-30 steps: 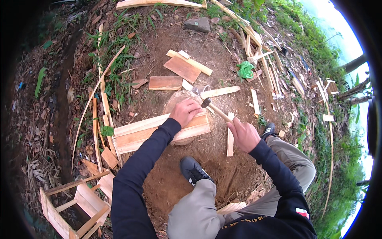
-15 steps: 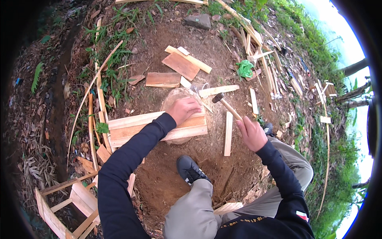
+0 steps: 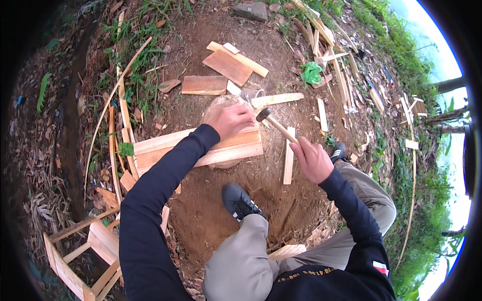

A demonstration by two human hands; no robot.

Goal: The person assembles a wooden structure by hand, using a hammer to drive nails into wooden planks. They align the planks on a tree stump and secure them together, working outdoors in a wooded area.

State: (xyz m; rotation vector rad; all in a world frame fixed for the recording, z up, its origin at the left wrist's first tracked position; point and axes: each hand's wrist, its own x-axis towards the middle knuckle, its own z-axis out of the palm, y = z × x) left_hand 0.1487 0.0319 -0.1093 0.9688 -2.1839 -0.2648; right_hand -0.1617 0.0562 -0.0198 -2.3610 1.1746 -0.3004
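Observation:
My left hand rests at the right end of a wooden piece built of several pale and reddish boards. Its fingers are pinched together; what they hold, if anything, is too small to make out. The wooden piece lies across a round chopping stump, its left part reaching out past it under my left forearm. In my right hand is a hammer, gripped by its wooden handle. The dark hammer head hovers just right of my left fingertips.
Loose boards lie beyond the stump, near a clear cup. A narrow slat lies right of the stump. A green plastic bag sits by a pile of offcuts. At the lower left stands a wooden frame.
The hammer has swung left, its head now close to my left fingertips. My left hand has risen slightly and its fingers have drawn into a pinch. The whole view has shifted a little.

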